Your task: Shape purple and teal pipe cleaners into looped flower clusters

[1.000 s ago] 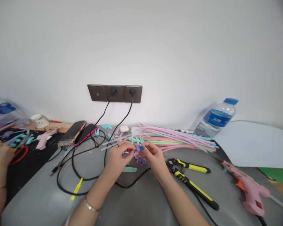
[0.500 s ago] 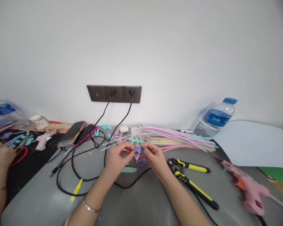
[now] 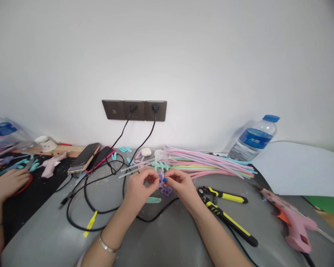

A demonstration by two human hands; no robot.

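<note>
Over the middle of the grey table, my left hand and my right hand meet at a small purple pipe-cleaner flower. Both hands pinch it between thumb and fingertips, which hide part of it. Just below lies a second purple flower, looped and resting on the table. Behind my fingers is a mint-green pipe-cleaner piece with short branches. A flat mint-green strip lies beside my left wrist. Close to my right hand are the yellow-and-black wire strippers, with handles spread.
A bundle of pastel pipe cleaners lies at the back. To the right are a pink glue gun, a water bottle and white paper. Black cables loop at left near two phones. A co-worker's hand is far left.
My hands stay nearly in place, with the purple flower turned slightly between my fingertips. The co-worker's hand at far left has moved rightward, towards the red-handled scissors.
</note>
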